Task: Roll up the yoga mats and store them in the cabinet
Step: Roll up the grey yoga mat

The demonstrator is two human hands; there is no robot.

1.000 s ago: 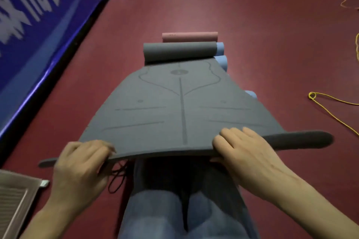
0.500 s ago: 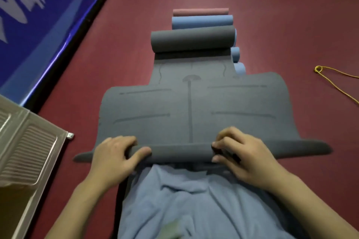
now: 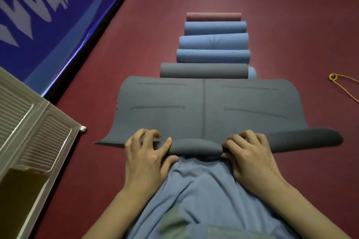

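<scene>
Risk: roll starts skewed. Left hand (image 3: 147,153) and right hand (image 3: 250,153) each grip the curled near edge of the grey mat (image 3: 209,106), but only the middle has curled; outer corners lie flat on the floor (image 3: 291,25). Versus 0.5 s ago: tighter curl, more rolled mats showing at the far end.

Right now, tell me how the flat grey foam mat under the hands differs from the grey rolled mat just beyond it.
The flat grey foam mat lies mostly unrolled, printed lines showing; the grey rolled mat is a finished cylinder. The left hand and right hand curl the flat one's near edge; nothing touches the rolled one. Both are grey.
</scene>
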